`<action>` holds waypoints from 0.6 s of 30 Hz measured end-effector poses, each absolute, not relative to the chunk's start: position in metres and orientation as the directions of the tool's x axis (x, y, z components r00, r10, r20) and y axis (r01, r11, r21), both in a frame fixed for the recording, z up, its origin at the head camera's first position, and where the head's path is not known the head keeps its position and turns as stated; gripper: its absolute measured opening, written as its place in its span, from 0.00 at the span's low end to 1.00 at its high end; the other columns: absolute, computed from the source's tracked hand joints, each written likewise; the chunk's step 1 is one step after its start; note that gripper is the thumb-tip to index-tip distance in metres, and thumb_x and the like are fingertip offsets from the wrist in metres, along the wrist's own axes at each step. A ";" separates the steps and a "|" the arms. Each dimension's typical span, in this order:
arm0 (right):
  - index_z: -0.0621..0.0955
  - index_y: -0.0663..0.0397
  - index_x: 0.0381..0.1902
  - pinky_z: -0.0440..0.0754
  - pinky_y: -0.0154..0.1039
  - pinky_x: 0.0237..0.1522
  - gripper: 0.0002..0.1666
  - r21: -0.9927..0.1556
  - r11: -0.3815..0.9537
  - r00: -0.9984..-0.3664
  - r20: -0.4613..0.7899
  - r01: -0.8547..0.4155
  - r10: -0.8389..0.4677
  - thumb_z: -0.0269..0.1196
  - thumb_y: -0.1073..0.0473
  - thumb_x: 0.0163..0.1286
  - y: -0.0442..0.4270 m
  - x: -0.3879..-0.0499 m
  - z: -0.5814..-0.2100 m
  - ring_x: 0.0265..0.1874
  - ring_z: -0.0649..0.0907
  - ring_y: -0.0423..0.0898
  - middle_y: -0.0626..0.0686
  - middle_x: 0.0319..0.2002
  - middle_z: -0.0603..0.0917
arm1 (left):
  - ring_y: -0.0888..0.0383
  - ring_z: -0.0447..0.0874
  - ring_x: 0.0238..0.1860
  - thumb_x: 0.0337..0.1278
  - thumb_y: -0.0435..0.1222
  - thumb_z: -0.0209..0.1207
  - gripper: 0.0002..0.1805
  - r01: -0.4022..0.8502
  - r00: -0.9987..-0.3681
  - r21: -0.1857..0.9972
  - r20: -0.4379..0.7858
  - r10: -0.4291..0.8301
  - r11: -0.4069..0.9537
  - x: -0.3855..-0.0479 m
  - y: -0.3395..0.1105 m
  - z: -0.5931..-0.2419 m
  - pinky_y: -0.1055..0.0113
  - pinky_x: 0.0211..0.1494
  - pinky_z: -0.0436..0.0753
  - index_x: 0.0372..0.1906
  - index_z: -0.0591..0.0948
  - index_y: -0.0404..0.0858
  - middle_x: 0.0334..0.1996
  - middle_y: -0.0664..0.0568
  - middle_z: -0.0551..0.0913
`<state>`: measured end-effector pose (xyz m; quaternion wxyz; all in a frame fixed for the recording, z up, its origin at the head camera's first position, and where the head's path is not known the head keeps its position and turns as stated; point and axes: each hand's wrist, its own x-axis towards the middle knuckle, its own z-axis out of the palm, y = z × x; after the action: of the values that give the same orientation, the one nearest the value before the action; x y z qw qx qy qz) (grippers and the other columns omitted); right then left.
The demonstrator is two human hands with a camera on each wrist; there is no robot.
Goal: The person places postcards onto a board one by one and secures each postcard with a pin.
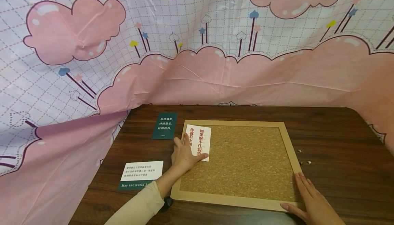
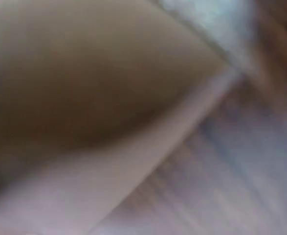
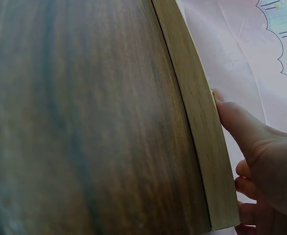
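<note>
A cork board (image 1: 246, 163) with a light wooden frame lies on the dark table. On its upper left is a white card (image 1: 206, 139) with red Chinese characters, overlapping the frame's left strip. My left hand (image 1: 183, 156) holds this card across its width, thumb at the right edge and fingers at the left, covering part of the print. My right hand (image 1: 314, 197) rests on the board's near right corner, fingers along the right side and thumb on the near strip. In the right wrist view, the thumb touches the wooden frame (image 3: 197, 98). The left wrist view is blurred.
A green card (image 1: 164, 126) with white characters lies left of the board's far corner. Nearer stands out a white and green card (image 1: 141, 173), partly behind the left forearm. Several small shiny pins (image 1: 309, 162) lie right of the frame. A patterned curtain (image 1: 231, 74) hangs behind the table.
</note>
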<state>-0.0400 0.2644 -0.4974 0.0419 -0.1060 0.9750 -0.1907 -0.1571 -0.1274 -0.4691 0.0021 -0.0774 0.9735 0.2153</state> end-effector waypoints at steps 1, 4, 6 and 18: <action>0.47 0.75 0.73 0.63 0.75 0.55 0.67 -0.386 0.903 -0.974 -0.042 -0.190 -0.223 0.68 0.37 0.57 0.265 -0.040 -0.498 0.63 0.62 0.79 0.79 0.69 0.56 | 0.49 0.71 0.37 0.31 0.68 0.70 0.68 -0.149 -0.988 0.408 -0.036 -0.147 0.901 -0.158 -0.127 -0.469 0.64 0.23 0.71 0.76 0.54 0.38 0.49 0.38 0.60; 0.46 0.73 0.74 0.63 0.74 0.55 0.67 -0.407 0.893 -0.974 -0.038 -0.190 -0.225 0.68 0.38 0.57 0.265 -0.040 -0.499 0.65 0.60 0.78 0.78 0.70 0.55 | 0.49 0.71 0.36 0.31 0.68 0.69 0.68 -0.146 -0.989 0.391 -0.034 -0.144 0.909 -0.159 -0.126 -0.470 0.65 0.23 0.70 0.76 0.54 0.37 0.51 0.37 0.61; 0.45 0.73 0.74 0.63 0.74 0.55 0.67 -0.417 0.888 -0.973 -0.037 -0.191 -0.226 0.68 0.39 0.57 0.266 -0.041 -0.500 0.66 0.58 0.78 0.78 0.70 0.54 | 0.48 0.71 0.37 0.32 0.69 0.69 0.67 -0.143 -0.989 0.387 -0.031 -0.142 0.911 -0.160 -0.125 -0.470 0.64 0.23 0.70 0.76 0.55 0.37 0.52 0.36 0.60; 0.43 0.71 0.75 0.62 0.75 0.55 0.67 -0.420 0.889 -0.974 -0.047 -0.182 -0.222 0.68 0.39 0.58 0.267 -0.042 -0.503 0.64 0.58 0.81 0.81 0.69 0.52 | 0.46 0.73 0.41 0.30 0.72 0.66 0.67 -0.111 -0.992 0.329 0.025 -0.126 0.938 -0.162 -0.120 -0.473 0.65 0.23 0.70 0.74 0.59 0.36 0.52 0.36 0.62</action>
<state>-0.0416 0.2671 -0.5030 0.0470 -0.1042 0.9708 -0.2111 -0.1624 -0.1199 -0.4733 -0.0227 -0.0601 0.9841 0.1657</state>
